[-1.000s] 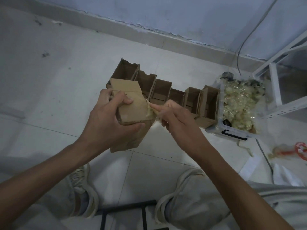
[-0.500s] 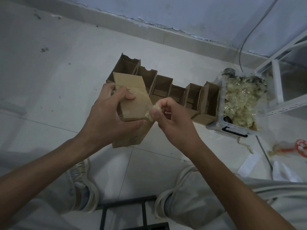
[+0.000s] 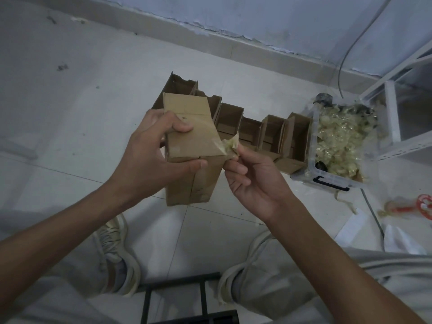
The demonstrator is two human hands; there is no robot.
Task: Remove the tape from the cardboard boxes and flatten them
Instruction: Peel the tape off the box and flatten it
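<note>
While the left hand (image 3: 149, 155) grips the box (image 3: 194, 146) above the floor, the right hand (image 3: 252, 176) pinches the tape (image 3: 230, 146) at the box's right edge; the peel likely runs rightward, away from the box.

Dim, soft shadows, wide-angle edge warp.

We have a single view, from a wide-angle camera on the person's head, looking forward and steeply down at a tiled floor (image 3: 70, 141) that bends toward the frame's edges. We sit close above the held cardboard box (image 3: 191, 146), which fills the centre; beyond it the view reaches the skirting and wall (image 3: 280, 17), and below it the person's own shoes and knees. With one camera, no second view overlaps.
</note>
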